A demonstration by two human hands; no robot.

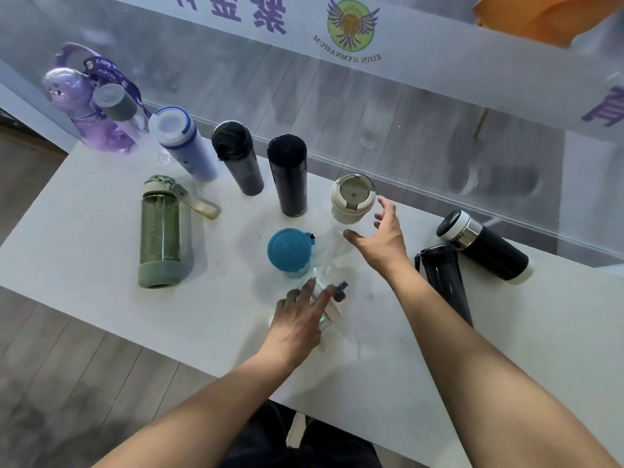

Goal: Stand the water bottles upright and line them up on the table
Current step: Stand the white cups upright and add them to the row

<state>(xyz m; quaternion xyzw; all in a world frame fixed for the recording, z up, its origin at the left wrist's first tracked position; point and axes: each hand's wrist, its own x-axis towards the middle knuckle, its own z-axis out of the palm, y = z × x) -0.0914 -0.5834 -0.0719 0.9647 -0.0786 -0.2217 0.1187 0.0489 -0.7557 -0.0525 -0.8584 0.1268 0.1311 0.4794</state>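
Several bottles stand upright in a row along the back of the white table: a purple bottle, a grey-capped bottle, a lavender bottle, a dark grey bottle, a black bottle and a cream-lidded clear bottle. A blue-lidded bottle stands in front of them. My right hand is open just right of the cream-lidded bottle. My left hand grips a small clear bottle that lies tilted on the table. A green bottle lies on its side at the left.
At the right, a dark translucent bottle and a black bottle with a silver ring lie on their sides, partly behind my right forearm. A glass wall runs right behind the table. The table's near edge is by my lap.
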